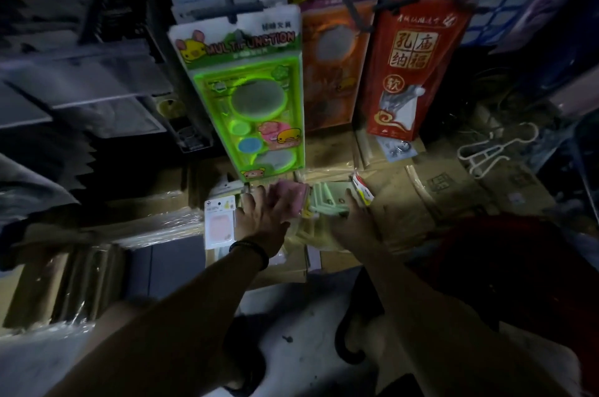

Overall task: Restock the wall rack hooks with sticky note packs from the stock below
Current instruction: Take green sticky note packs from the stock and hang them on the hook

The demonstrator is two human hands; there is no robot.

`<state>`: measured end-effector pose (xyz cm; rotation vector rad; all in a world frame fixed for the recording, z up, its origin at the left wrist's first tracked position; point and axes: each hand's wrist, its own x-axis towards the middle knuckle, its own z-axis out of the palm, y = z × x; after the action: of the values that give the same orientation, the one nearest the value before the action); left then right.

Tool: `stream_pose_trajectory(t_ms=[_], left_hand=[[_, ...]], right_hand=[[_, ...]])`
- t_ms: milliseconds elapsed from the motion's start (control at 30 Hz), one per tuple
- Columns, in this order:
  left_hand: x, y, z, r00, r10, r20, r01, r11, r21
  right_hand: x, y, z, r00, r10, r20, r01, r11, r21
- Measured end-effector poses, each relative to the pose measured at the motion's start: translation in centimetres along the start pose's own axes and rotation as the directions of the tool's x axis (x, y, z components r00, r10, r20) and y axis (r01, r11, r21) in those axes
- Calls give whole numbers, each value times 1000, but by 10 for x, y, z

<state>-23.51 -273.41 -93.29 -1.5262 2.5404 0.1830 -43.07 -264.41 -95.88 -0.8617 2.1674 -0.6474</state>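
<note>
Both my hands reach down into the stock of sticky note packs lying on cardboard boxes under the rack. My left hand lies with spread fingers on a pink pack. My right hand grips a bundle of green packs, with a red-and-white pack just beyond its fingertips. Another pack with a pink pad on a white card lies left of my left wrist. Above hang the rack's hooks with packs on them.
A green "Multifunction" blister pack, an orange one and a red pack hang low in front of the stock. Taped cardboard boxes lie around. White hangers rest at the right. Dark shelves stand at the left.
</note>
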Motion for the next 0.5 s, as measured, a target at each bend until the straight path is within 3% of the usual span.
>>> stream_pose_trajectory(t_ms=[100,233,333,433,500], left_hand=[[6,-1,10,999,18,-36,-18,1000,5],[10,-2,13,996,20,-84,-24,999,-41],[18,3,15,995,64,-77,-65,998,-22],[21,1,22,986,139,-89,-140,990,-12],[20,1,24,979,178,-96,-182,983,-36]], right_hand=[[-3,5,8,996,-5,-90,3,1000,-19],[-14,-18,6,984,123,-126,-92,968,232],[3,-6,26,950,260,-172,-155,871,465],[36,31,54,928,331,-172,-190,816,546],[19,8,36,899,386,-206,-209,794,571]])
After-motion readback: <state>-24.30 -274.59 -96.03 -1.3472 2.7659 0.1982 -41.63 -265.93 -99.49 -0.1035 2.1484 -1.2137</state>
